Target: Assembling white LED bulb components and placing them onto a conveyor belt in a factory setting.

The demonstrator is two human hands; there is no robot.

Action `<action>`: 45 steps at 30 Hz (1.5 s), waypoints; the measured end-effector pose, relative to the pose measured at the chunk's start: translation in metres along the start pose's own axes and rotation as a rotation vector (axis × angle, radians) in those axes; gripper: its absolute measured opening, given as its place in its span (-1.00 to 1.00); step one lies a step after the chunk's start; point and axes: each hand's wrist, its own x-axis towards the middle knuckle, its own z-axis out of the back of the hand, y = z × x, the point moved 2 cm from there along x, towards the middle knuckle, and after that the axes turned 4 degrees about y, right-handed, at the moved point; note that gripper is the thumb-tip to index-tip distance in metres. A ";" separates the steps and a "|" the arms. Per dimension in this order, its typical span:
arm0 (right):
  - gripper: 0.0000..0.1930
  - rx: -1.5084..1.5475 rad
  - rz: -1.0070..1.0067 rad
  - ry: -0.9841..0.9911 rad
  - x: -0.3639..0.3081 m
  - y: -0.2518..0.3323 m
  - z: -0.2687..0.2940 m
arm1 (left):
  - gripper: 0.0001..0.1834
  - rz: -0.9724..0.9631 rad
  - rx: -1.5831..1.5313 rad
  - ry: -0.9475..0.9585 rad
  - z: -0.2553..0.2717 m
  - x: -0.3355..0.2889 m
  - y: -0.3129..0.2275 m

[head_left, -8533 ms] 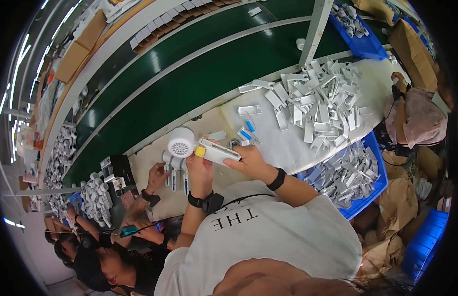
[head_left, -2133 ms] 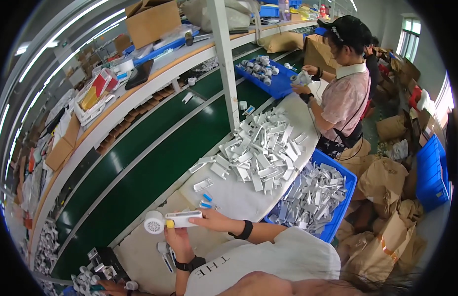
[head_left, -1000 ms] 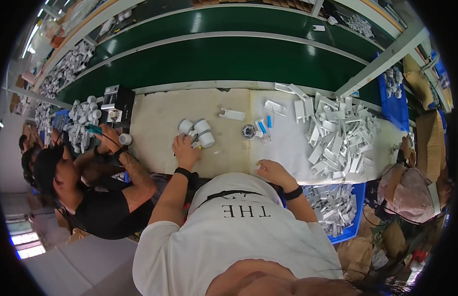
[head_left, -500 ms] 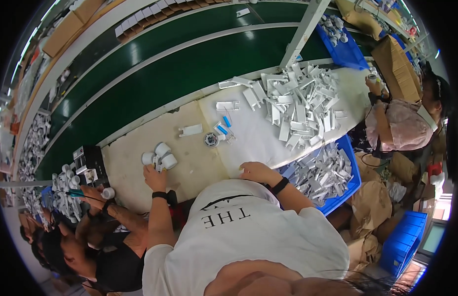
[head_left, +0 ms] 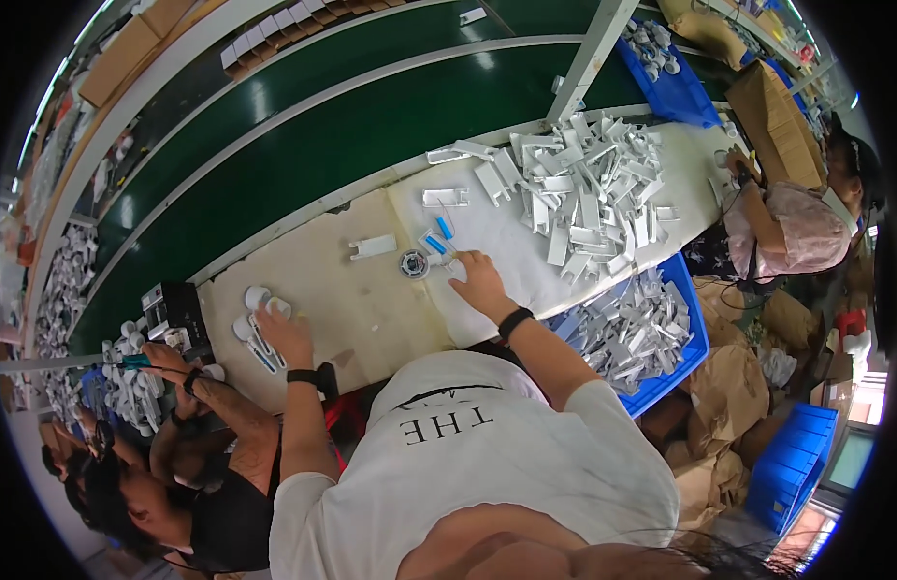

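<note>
A: We see the left hand (head_left: 286,338) resting on a small cluster of white round-headed parts (head_left: 255,314) at the near left of the pale surface (head_left: 371,309) — fingers spread over them, though we cannot tell whether it grips any.

B: And the right hand (head_left: 482,283)?

A: Laid open on the white sheet, just beside a small dark round piece (head_left: 414,263) and two blue-tipped tubes (head_left: 439,237). It holds nothing we can see.

B: Further out, we make out a heap of white flat pieces (head_left: 584,193), a blue bin (head_left: 651,329) of similar parts, and the green conveyor belt (head_left: 303,145) — a co-worker's hand (head_left: 163,360) works to the left.
</note>
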 end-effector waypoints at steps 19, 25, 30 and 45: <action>-0.47 0.105 0.907 0.452 0.003 0.130 0.089 | -0.53 0.417 -1.667 0.976 0.017 -0.031 -0.106; -0.59 0.190 1.212 0.404 -0.023 0.173 0.135 | -0.24 0.070 -1.808 2.025 0.030 -0.034 -0.151; -0.52 0.143 1.084 0.244 -0.027 0.155 0.141 | -0.48 0.035 -1.848 1.726 0.107 -0.036 -0.165; -0.28 1.698 -0.178 0.274 -0.021 0.109 0.072 | -0.59 0.192 -1.968 1.524 0.136 -0.018 -0.165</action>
